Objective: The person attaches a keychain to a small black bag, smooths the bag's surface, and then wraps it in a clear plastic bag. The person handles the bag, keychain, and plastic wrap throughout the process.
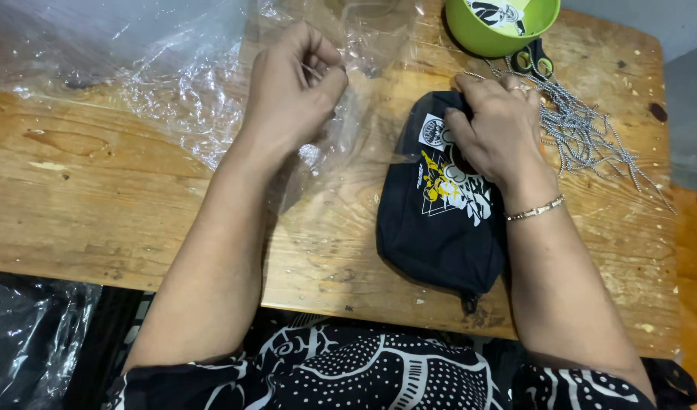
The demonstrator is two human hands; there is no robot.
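Black pouch [439,228] under right hand [496,129] grip, left hand [295,87] pinching clear plastic bag [181,68], green bowl [477,34] holding printed tag [500,14]

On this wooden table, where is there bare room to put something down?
Bare wood lies between the left forearm and the black pouch, and left of that forearm toward the near edge of the table. The far side is crowded: clear plastic, green bowl, scissors, cords.
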